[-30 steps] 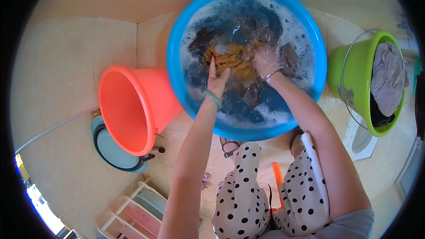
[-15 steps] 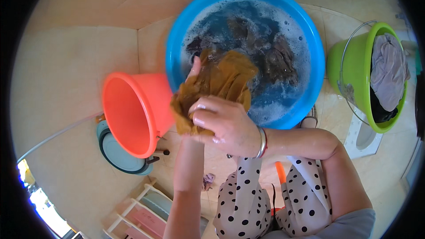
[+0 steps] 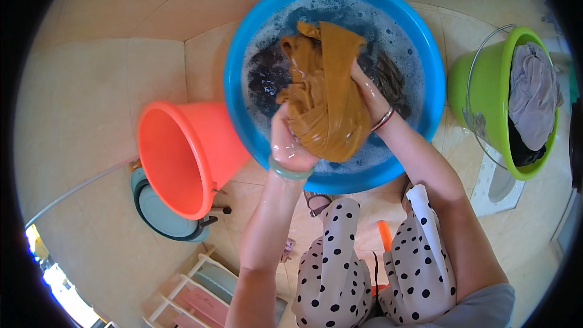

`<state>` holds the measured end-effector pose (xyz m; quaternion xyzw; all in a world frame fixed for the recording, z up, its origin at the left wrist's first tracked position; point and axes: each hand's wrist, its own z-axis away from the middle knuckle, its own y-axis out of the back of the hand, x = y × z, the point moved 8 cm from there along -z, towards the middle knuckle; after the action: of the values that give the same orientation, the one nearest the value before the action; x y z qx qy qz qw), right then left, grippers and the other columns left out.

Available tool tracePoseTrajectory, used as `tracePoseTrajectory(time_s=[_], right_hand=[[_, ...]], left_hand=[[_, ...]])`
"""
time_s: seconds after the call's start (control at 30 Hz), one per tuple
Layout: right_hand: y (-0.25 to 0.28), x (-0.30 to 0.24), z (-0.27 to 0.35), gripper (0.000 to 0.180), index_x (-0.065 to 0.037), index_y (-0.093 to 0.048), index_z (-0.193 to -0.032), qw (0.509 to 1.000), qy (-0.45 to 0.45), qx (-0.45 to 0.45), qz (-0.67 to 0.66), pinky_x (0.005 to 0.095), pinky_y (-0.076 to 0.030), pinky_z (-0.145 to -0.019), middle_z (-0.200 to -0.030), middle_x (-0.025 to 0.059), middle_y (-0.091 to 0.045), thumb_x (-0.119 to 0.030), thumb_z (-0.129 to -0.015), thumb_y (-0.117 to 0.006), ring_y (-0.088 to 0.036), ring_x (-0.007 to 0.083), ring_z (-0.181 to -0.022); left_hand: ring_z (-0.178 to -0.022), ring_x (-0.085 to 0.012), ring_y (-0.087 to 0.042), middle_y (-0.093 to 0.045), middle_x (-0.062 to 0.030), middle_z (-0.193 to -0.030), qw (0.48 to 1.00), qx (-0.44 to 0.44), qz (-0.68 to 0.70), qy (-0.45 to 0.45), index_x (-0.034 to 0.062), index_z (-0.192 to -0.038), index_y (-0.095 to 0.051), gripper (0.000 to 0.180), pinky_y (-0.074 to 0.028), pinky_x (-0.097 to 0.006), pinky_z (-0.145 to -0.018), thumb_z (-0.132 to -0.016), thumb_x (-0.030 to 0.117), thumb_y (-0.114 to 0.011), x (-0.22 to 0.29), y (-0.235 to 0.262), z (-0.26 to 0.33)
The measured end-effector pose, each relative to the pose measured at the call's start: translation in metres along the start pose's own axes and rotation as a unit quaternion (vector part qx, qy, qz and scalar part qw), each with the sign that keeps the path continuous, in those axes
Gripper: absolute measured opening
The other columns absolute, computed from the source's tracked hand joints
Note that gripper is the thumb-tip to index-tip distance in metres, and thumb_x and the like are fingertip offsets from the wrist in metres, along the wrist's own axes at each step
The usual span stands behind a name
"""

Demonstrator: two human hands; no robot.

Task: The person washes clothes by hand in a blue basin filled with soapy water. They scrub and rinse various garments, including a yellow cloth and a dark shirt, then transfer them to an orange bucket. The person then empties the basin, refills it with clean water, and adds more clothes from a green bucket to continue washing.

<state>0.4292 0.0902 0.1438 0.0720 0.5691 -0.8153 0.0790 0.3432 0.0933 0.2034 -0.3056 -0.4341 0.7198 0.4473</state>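
Observation:
A wet mustard-brown garment (image 3: 328,103) is bunched between my two hands above the blue basin (image 3: 432,79). My left hand (image 3: 290,143), with a pale green bangle at its wrist, grips the cloth's lower left side. On the right side my right hand (image 3: 364,94) holds it too, its fingers mostly hidden behind the fabric. Beneath, sudsy bluish water (image 3: 398,30) fills the basin, and dark clothes (image 3: 267,79) lie soaking in it, partly covered by the garment.
An orange-red bucket (image 3: 203,146) lies tipped on its side left of the basin. Below it are a grey-green folding basin (image 3: 170,209) and a white rack (image 3: 188,285). To the right, a green bucket (image 3: 486,85) holds a grey garment (image 3: 531,97) and something black.
The brown garment has moved up and right over the basin and spread out. My right hand has gone from crossing over on the left to the garment's right side.

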Motion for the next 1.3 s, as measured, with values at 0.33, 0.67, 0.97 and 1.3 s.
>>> tracePoseTrajectory(time_s=[0.33, 0.67, 0.97, 1.3], right_hand=[[0.004, -0.043, 0.002, 0.044, -0.002, -0.048, -0.118, 0.959, 0.197, 0.135, 0.15, 0.0313, -0.048, -0.084, -0.108, 0.0075, -0.057, -0.009, -0.078, -0.065, -0.058, 0.0177, -0.096], [-0.015, -0.055, 0.018, 0.045, -0.002, -0.05, -0.118, 0.944, 0.252, 0.105, 0.187, 0.0301, -0.049, -0.083, -0.105, 0.007, -0.06, -0.008, -0.078, -0.07, -0.059, 0.0161, -0.094], [-0.038, -0.009, 0.047, 0.031, -0.002, -0.056, -0.111, 0.973, 0.186, 0.112, 0.079, 0.028, -0.047, -0.084, -0.106, 0.0062, -0.061, -0.019, -0.087, -0.064, -0.059, 0.0139, -0.096], [-0.009, 0.036, 0.021, 0.033, -0.008, -0.051, -0.118, 0.993, -0.039, -0.029, -0.108, 0.0354, -0.048, -0.091, -0.113, 0.0065, -0.059, -0.031, -0.097, -0.041, -0.059, 0.0189, -0.102]], left_hand=[[-0.115, -0.0242, -0.052, -0.051, -0.0111, -0.13, 0.967, 0.037, -0.217, -0.126, 0.0043, -0.131, -0.041, 0.04, -0.042, -0.038, -0.098, -0.094, 0.017, -0.039, 0.021, 0.027, -0.008], [-0.133, -0.0344, -0.028, -0.026, -0.0127, -0.146, 0.959, 0.172, -0.22, -0.052, 0.0175, -0.145, -0.018, 0.081, -0.025, -0.071, -0.096, -0.085, 0.068, -0.039, -0.003, 0.059, 0.032], [-0.12, -0.0259, -0.047, -0.047, -0.01, -0.133, 0.943, 0.073, -0.223, -0.234, 0.0099, -0.132, -0.04, 0.048, -0.039, -0.041, -0.101, -0.093, 0.036, -0.047, 0.026, 0.021, -0.004], [-0.109, -0.0308, -0.056, -0.057, -0.0185, -0.116, 0.551, -0.068, -0.701, -0.447, 0.0047, -0.098, -0.05, 0.038, -0.043, -0.039, -0.095, -0.067, -0.005, -0.069, 0.011, -0.071, 0.018]])
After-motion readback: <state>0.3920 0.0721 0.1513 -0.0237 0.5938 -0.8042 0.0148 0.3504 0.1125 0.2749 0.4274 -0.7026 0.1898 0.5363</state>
